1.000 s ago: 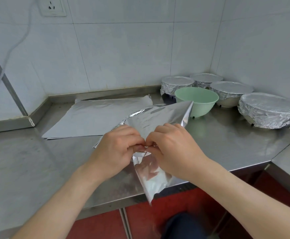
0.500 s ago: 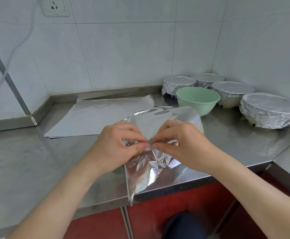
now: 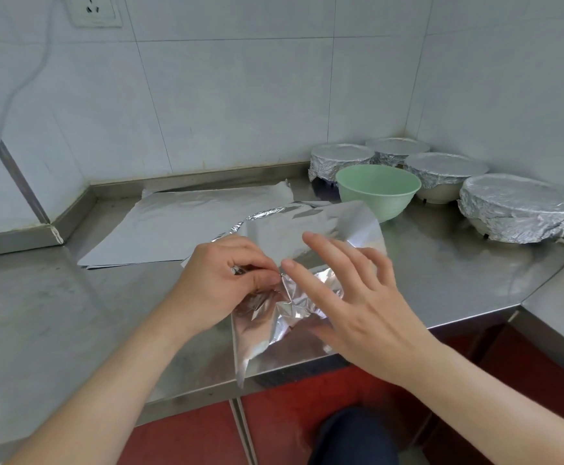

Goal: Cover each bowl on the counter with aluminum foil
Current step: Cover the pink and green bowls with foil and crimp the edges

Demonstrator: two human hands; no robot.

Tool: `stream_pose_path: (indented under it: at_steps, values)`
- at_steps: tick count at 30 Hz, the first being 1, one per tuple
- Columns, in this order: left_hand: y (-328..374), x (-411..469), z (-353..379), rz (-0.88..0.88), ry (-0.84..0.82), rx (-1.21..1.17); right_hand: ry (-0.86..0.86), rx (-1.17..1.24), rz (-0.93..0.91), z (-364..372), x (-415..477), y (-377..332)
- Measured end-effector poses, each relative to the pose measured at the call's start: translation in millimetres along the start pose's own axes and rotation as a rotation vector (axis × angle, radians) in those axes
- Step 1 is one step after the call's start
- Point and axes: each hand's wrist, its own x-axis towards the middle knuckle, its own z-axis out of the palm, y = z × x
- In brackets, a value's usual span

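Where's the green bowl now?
Head view, right of centre: green bowl stands before the foil-covered bowls in the far corner, just behind the foil sheet.

We are in a kitchen: a stainless steel surface runs into a corner of white wall tiles, a socket sits high up, and foil-covered bowls stand beside a green bowl.

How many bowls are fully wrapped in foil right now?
4 wrapped bowls, clustered back right: one behind the green bowl, one in the corner, one right of the green bowl, one farthest right. Another may be hidden under the foil in front.
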Motion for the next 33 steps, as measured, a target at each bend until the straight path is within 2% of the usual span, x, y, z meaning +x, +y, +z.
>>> stream_pose_path:
  at_steps: [4,7,14,19,25,33]
  values:
    - [2,0,2,-0.008,-0.009,0.027,0.291,-0.015,-0.003,19,-6,-2]
    - [5,1,1,-0.026,-0.021,0.028,0.379,0.002,-0.022,23,-11,3]
    - [5,2,-3,0.001,-0.059,0.074,0.321,0.08,-0.059,13,-20,19]
    - [6,3,-4,-0.012,-0.071,0.11,0.307,0.021,-0.071,15,-26,28]
    - [5,5,-1,-0.029,-0.092,0.13,0.37,-0.008,-0.244,19,-8,9]
    - [9,6,-3,-0.051,-0.1,0.115,0.297,0.048,-0.291,23,-12,14]
